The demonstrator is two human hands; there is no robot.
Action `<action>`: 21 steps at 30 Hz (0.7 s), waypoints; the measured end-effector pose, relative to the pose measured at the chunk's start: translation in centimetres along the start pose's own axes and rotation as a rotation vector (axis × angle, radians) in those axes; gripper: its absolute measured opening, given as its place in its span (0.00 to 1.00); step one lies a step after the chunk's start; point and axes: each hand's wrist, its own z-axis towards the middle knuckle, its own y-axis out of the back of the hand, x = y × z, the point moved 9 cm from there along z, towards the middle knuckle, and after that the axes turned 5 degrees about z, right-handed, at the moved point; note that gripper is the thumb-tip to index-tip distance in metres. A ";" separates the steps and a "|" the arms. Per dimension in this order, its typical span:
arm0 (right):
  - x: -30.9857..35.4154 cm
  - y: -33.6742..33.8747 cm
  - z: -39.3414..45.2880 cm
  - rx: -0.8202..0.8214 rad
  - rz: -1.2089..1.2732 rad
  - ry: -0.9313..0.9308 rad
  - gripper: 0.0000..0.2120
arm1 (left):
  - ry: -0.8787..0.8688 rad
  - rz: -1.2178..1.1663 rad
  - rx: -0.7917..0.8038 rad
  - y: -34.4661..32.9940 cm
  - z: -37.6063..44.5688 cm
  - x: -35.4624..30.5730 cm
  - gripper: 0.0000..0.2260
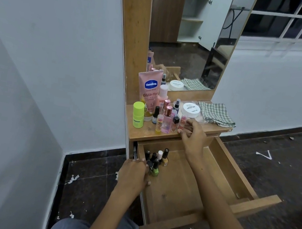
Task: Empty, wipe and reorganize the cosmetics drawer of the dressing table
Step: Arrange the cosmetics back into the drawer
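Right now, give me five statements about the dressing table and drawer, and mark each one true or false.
1. The drawer is pulled open. True.
2. The nail polish bottles stand in the drawer's back left corner. True.
3. The checked cloth lies inside the drawer. False: it lies on the tabletop, right of the white jar.
4. The right hand pinches a small clear pink bottle on the tabletop. True.
5. The Vaseline tube lies flat in the drawer. False: it stands upright on the tabletop, against the mirror frame.
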 end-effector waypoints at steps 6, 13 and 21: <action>0.8 1.1 -4.4 -0.072 -0.057 0.103 0.11 | -0.027 0.041 0.024 -0.4 0.1 0.0 0.20; 0.2 -1.5 -6.6 0.141 -0.069 0.183 0.05 | -0.040 -0.210 -0.493 6.9 0.9 0.5 0.14; 0.4 -2.5 -7.2 0.194 -0.026 0.203 0.09 | -0.117 0.239 -0.862 13.5 5.3 0.7 0.24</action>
